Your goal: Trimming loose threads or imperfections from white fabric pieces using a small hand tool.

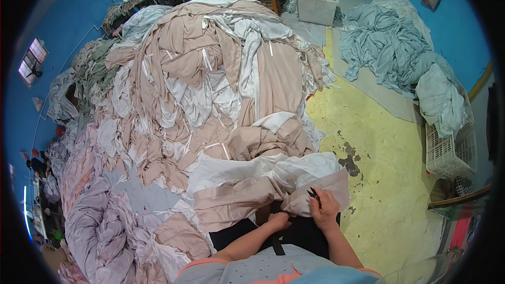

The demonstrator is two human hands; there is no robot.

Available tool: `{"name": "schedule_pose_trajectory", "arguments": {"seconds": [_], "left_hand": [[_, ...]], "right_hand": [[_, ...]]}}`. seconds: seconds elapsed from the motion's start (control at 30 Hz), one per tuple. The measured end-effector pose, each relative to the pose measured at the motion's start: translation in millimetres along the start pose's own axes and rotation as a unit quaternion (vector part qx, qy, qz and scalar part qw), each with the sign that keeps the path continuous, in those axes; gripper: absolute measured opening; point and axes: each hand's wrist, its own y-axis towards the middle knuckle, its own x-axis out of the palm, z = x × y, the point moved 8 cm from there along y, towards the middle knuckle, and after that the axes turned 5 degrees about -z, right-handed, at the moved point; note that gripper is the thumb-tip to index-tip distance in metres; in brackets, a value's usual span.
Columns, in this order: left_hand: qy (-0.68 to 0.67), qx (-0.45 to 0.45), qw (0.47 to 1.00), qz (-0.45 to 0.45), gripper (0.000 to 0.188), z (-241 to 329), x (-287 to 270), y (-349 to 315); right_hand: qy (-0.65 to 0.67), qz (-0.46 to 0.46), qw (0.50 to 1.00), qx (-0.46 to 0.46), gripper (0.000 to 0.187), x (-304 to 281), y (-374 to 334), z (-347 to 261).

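A beige and white cloth point(236, 198) lies across my lap and runs forward onto the large fabric heap. My left hand point(280, 220) is closed at the near edge of this cloth, fingers bent down around the fabric. To its right, my right hand point(326, 209) holds small black thread snips point(312, 193), whose dark tips point up and left over the beige part. The handles are hidden inside my fingers. Both hands are close to each other, just above my dark trousers.
A tall heap of beige and white fabric point(194, 47) fills the space ahead. Lilac cloth point(100, 226) lies to the left. At right are a pale blue heap point(386, 42), a white plastic basket point(447, 152) and worn yellow floor point(384, 189). A white bin point(317, 10) stands behind.
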Motion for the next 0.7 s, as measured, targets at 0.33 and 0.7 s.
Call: {"name": "schedule_pose_trajectory", "arguments": {"seconds": [0.33,0.7], "left_hand": [[0.0,0.001,1.0,0.011,0.039,1.9,-4.5,-2.1],[0.068,0.191,0.979,-0.031,0.032,87.8,-89.1,-122.0]], "right_hand": [[0.009,0.007,1.0,-0.01,0.032,-1.4,1.3,1.0],[0.011,0.017,1.0,-0.018,0.031,3.3,-0.8,-2.3]]}}
